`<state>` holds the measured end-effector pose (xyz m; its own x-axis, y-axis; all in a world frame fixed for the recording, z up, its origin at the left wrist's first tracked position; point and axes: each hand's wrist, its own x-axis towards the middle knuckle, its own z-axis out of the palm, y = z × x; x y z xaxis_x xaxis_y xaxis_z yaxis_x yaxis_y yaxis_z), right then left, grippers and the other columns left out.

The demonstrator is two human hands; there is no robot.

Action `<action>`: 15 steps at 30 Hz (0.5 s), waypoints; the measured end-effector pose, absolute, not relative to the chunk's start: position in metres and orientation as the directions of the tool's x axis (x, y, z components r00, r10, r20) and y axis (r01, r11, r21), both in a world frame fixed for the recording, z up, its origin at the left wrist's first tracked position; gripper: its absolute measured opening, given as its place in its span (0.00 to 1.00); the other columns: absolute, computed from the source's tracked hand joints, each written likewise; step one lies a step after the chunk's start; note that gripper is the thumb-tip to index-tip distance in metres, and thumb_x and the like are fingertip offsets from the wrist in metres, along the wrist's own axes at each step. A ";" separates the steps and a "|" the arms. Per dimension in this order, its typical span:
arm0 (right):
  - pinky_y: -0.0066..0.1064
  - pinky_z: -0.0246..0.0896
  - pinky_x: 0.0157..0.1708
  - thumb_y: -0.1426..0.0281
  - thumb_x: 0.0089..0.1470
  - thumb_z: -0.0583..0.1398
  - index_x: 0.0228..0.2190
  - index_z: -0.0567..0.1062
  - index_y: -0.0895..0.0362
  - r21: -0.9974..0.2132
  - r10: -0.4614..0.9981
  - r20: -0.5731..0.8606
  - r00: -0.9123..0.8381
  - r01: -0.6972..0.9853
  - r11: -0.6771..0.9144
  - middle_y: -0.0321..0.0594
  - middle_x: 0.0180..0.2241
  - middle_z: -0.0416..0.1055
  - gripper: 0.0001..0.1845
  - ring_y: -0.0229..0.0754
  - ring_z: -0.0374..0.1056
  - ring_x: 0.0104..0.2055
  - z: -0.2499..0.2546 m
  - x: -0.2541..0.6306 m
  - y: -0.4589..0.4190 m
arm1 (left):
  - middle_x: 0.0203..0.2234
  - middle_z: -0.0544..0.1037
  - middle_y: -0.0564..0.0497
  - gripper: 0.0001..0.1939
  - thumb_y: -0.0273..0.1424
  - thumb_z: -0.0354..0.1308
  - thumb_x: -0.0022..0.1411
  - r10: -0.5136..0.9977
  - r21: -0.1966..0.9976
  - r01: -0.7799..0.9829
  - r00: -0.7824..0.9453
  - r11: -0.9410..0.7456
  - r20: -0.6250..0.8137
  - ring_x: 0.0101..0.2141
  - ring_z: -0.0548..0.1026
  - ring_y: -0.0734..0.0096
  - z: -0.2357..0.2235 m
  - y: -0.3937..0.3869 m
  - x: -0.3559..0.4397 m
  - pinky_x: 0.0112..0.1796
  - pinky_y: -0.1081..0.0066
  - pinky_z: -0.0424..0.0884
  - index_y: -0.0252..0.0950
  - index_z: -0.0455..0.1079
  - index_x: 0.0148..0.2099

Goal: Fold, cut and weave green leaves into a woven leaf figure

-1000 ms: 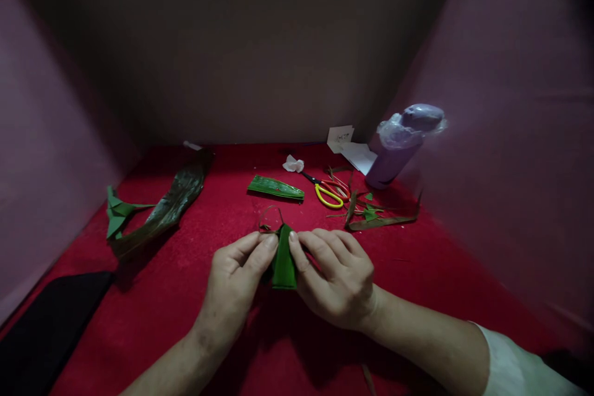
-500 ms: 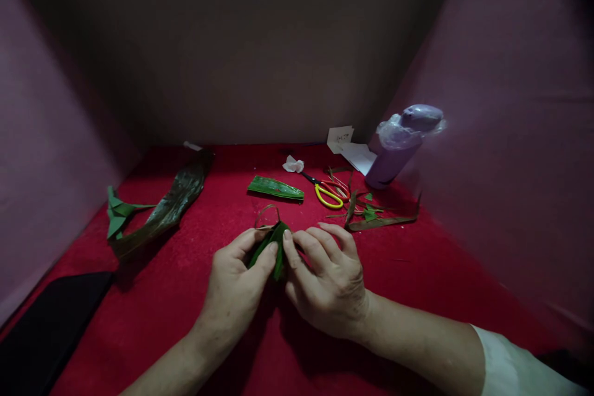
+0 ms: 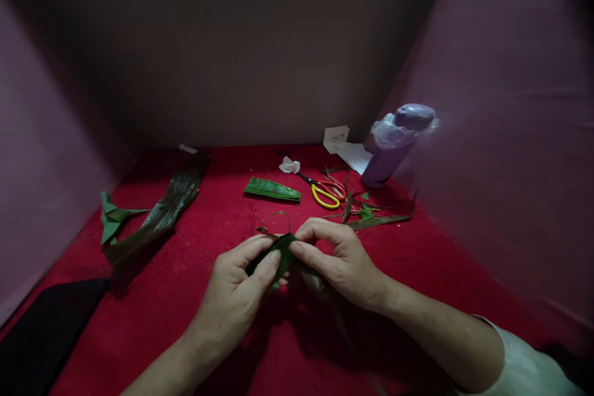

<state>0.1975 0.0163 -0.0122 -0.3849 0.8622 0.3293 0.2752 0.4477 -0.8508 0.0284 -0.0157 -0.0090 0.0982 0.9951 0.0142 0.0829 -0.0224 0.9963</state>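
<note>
A folded green leaf is held up between both hands at the front middle. My left hand pinches it from the left, thumb on the near face. My right hand grips its right edge between thumb and index finger. A thin brown strip loops up above the leaf. Below my right hand, a pale strip hangs blurred. Beyond the hands lie a flat cut leaf piece and scissors with red and yellow handles.
A folded leaf figure and a long dark leaf lie left. Leaf scraps, a purple container with plastic film, white cards and crumpled tissue are at right and back. A black flat object lies front left.
My right hand has changed its hold, from fingers laid over the leaf to a thumb-and-index pinch on its edge. The pale strip has come into sight below it. The view has shifted slightly.
</note>
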 end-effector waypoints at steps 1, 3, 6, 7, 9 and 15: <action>0.27 0.61 0.31 0.69 0.55 0.58 0.25 0.71 0.59 -0.850 0.862 0.335 -0.381 0.273 0.451 0.36 0.25 0.68 0.09 0.34 0.64 0.28 -0.013 0.197 0.016 | 0.30 0.77 0.51 0.09 0.33 0.57 0.57 0.994 0.998 0.058 0.106 0.013 -0.019 0.28 0.74 0.70 -0.009 -0.016 0.028 0.29 0.72 0.73 0.37 0.76 0.39; 0.27 0.61 0.30 0.70 0.55 0.57 0.24 0.70 0.59 -0.843 0.859 0.348 -0.375 0.275 0.462 0.36 0.25 0.68 0.09 0.35 0.64 0.28 -0.014 0.197 0.016 | 0.29 0.77 0.51 0.10 0.34 0.58 0.56 0.992 0.998 0.021 0.114 0.056 -0.058 0.26 0.73 0.70 -0.009 -0.016 0.028 0.28 0.72 0.73 0.37 0.76 0.38; 0.27 0.61 0.30 0.70 0.55 0.58 0.24 0.70 0.59 -0.843 0.864 0.352 -0.359 0.278 0.460 0.35 0.24 0.67 0.09 0.34 0.63 0.28 -0.016 0.196 0.016 | 0.28 0.77 0.51 0.10 0.33 0.62 0.52 0.990 0.996 0.028 0.113 0.082 -0.084 0.26 0.73 0.72 -0.011 -0.016 0.028 0.28 0.74 0.71 0.36 0.76 0.38; 0.27 0.60 0.30 0.70 0.55 0.58 0.23 0.70 0.59 -0.850 0.868 0.347 -0.354 0.273 0.451 0.35 0.24 0.67 0.09 0.34 0.63 0.27 -0.017 0.196 0.016 | 0.27 0.77 0.51 0.11 0.33 0.63 0.51 0.990 0.996 0.030 0.109 0.087 -0.090 0.26 0.72 0.72 -0.012 -0.015 0.028 0.28 0.75 0.70 0.35 0.76 0.38; 0.27 0.61 0.30 0.69 0.54 0.58 0.24 0.70 0.59 -0.874 0.879 0.320 -0.354 0.249 0.418 0.35 0.24 0.67 0.10 0.34 0.63 0.27 -0.019 0.195 0.017 | 0.24 0.75 0.52 0.10 0.33 0.63 0.51 0.989 0.994 0.029 0.100 0.104 -0.106 0.24 0.71 0.74 -0.013 -0.015 0.029 0.25 0.76 0.68 0.34 0.75 0.36; 0.27 0.63 0.29 0.62 0.59 0.52 0.26 0.72 0.60 -0.935 0.898 0.233 -0.372 0.169 0.312 0.38 0.26 0.70 0.18 0.35 0.66 0.28 -0.023 0.197 0.025 | 0.17 0.73 0.53 0.10 0.34 0.61 0.52 0.985 0.986 0.010 0.036 0.166 -0.166 0.17 0.67 0.77 -0.009 -0.010 0.024 0.19 0.76 0.65 0.31 0.74 0.32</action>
<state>0.1969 0.0247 -0.0233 -0.3724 0.8984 0.2328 0.1694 0.3124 -0.9347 0.0237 -0.0097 -0.0092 0.0360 0.9854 -0.1661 0.0101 0.1659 0.9861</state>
